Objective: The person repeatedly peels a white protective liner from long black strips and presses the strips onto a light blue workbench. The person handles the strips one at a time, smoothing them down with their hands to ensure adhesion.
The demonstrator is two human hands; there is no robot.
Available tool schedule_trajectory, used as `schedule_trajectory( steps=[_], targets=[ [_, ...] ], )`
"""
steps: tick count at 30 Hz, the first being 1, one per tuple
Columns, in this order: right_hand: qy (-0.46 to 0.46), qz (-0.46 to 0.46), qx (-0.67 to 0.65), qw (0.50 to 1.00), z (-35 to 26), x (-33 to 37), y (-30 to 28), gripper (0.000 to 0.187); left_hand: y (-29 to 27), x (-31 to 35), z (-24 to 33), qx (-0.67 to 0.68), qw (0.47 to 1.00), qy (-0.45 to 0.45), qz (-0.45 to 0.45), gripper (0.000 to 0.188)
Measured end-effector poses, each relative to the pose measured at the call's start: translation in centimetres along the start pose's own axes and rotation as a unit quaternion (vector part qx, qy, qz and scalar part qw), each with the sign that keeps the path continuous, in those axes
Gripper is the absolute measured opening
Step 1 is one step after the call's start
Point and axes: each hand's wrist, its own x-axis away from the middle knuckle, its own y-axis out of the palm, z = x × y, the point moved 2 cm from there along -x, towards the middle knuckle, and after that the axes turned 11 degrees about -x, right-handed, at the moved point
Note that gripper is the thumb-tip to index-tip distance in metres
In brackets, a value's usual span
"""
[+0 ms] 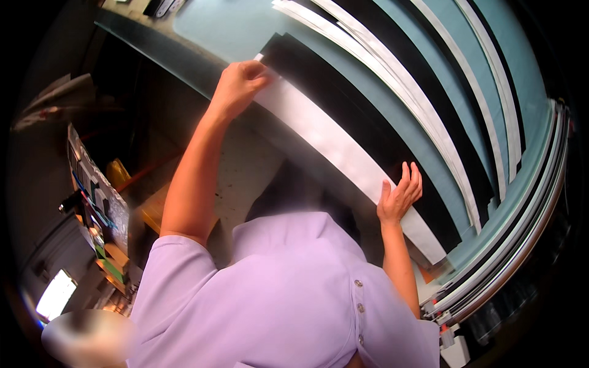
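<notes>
A long white strip (325, 135) runs along the near edge of the work table, its far side bordered by a wide black strip (350, 104). My left hand (244, 87) is at the strip's left end, thumb and fingers pinched together on the white material. Toward the right end, my right hand (400, 195) lies over the white and black strips with its fingers stretched and slightly apart. Whether the white and black are joined cannot be made out.
More white strips (392, 86) and black strips (429, 101) lie in curved-looking rows across the teal table (208, 24). Long metal rails (521, 239) edge its right side. At left stands a board (101, 184) with small items, near a bright panel (56, 297).
</notes>
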Motion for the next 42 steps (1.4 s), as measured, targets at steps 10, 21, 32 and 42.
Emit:
schedule_trajectory(
  steps=[10,21,32,42],
  targets=[
    [0.009,0.032,-0.063,0.997,1.0,0.5,-0.4,0.071,-7.4,8.6,11.5,0.265,0.924,0.154,-0.23,0.02],
    [0.008,0.114,-0.261,0.959,3.5,1.5,-3.6,0.032,-8.7,7.4,12.7,0.203,0.947,0.204,-0.143,0.028],
    [0.116,0.007,-0.164,0.98,10.4,8.5,-11.1,0.073,-12.3,5.4,8.2,0.325,0.907,0.219,-0.154,0.031],
    [0.079,-0.013,-0.226,0.971,13.9,10.1,-10.3,0.018,0.2,3.0,17.6,-0.424,0.836,0.332,0.111,0.07]
  ],
)
